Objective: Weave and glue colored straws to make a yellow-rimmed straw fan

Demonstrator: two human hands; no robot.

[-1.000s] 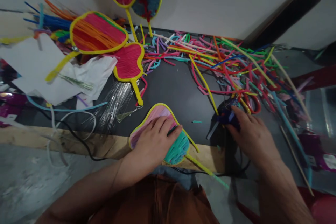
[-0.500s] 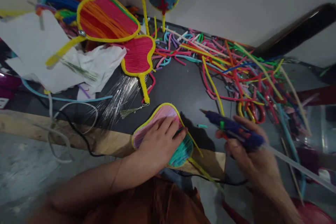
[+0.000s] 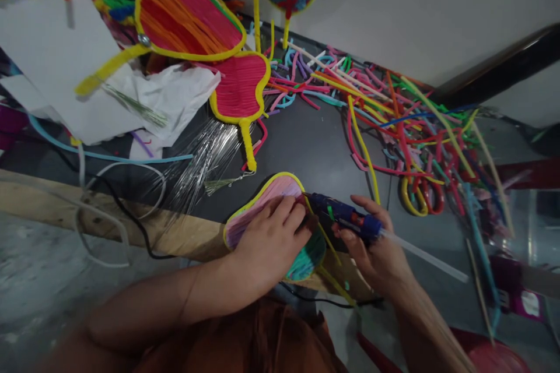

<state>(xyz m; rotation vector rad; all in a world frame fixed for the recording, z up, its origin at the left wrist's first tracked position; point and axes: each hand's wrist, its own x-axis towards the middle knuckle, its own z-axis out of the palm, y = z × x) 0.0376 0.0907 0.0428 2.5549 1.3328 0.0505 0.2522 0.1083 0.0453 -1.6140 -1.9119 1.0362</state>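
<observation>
A hand fan [image 3: 245,221] made of pink, purple and teal pipe cleaners with a yellow edge lies at the table's front edge. My left hand [image 3: 273,239] rests over its middle, fingers bent and closed on it near the right-hand edge. In my right hand [image 3: 376,250] is a blue glue gun [image 3: 345,214], a clear glue stick [image 3: 429,256] poking out of its back. The nozzle tip meets or nearly meets the fan's yellow edge beside my left fingers. A loose yellow strip [image 3: 330,245] runs off that edge.
Finished-looking fans in red and orange [image 3: 192,14] and in pink [image 3: 240,90] lie behind. Loose pipe cleaners [image 3: 363,93] heap at the back right, near scissors [image 3: 413,198]. White paper [image 3: 56,64], thin wires [image 3: 201,157] and a dark cable [image 3: 126,210] are at the left.
My right hand has brought the glue gun leftward, so its nozzle is now at the fan's edge. My left hand stays on the fan. The whole view has shifted slightly.
</observation>
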